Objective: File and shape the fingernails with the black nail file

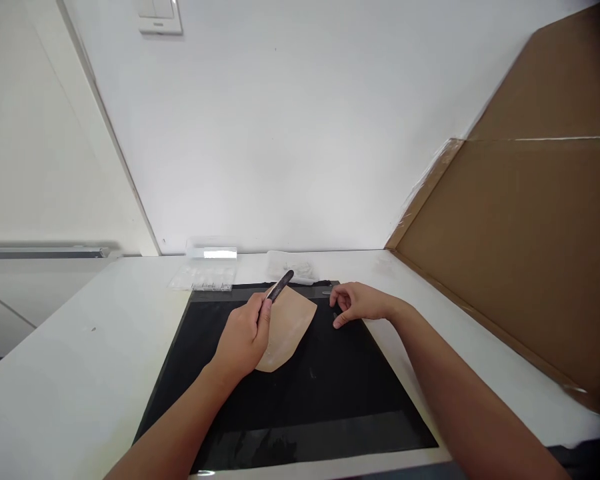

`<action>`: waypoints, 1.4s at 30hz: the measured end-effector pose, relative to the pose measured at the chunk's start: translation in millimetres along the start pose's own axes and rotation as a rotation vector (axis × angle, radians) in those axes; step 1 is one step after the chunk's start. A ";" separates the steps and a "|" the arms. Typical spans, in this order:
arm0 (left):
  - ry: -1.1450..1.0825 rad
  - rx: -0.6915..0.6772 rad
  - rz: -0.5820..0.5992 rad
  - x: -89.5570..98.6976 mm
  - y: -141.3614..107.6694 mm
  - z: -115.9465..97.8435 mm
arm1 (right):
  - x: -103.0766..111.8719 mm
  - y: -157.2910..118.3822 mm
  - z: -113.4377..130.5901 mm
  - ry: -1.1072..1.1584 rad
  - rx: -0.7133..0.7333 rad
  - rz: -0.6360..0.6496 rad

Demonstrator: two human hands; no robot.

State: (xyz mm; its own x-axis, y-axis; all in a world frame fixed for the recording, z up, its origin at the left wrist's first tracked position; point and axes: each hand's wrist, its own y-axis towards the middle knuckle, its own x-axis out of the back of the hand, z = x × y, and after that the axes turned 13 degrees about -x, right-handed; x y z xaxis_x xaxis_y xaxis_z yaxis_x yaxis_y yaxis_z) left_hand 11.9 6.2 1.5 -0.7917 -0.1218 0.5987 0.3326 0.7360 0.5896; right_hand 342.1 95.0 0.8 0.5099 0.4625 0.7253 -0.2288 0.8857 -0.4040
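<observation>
My left hand (245, 333) is closed around a slim, dark nail file (281, 285), which is tilted with its rounded end pointing up and away. Beneath the file and beside the fingers is a flat tan sheet (293, 320) with angled edges; I cannot tell whether the fingers also touch it. Over the far right part of the black mat (320, 387), my right hand (353, 303) has bent fingers, with a gap between thumb and fingertips. A small clear sliver (326, 293) lies just beside those fingertips.
On the white table (70, 333), a clear compartment case (205, 272) with its lid raised stands at the back left. A clear bag (293, 267) of small pieces lies behind the mat. White wall closes the back; a cardboard panel (530, 220) borders the right.
</observation>
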 end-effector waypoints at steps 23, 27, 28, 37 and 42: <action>0.026 -0.012 0.000 -1.6 -1.6 5.6 | -2.0 3.8 -5.5 0.034 0.054 0.022; 0.022 -0.012 0.014 -1.8 -2.0 5.5 | -3.8 5.1 -5.5 0.000 0.043 -0.005; 0.022 -0.013 0.015 -1.7 -2.0 5.3 | -3.8 5.1 -5.2 -0.007 0.042 -0.007; 0.023 -0.019 0.028 -0.7 -1.8 2.2 | -3.7 1.1 2.6 0.035 0.082 -0.081; 0.039 -0.033 0.034 -0.9 -1.6 0.8 | -9.7 -4.1 14.7 0.083 0.114 -0.143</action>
State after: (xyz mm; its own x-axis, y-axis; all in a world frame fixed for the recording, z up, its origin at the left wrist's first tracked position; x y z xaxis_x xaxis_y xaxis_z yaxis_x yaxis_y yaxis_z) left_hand 11.7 5.7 -0.4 -0.7594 -0.1235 0.6389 0.3760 0.7181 0.5857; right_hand 325.9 87.5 3.6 0.6096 0.3311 0.7202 -0.2396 0.9431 -0.2308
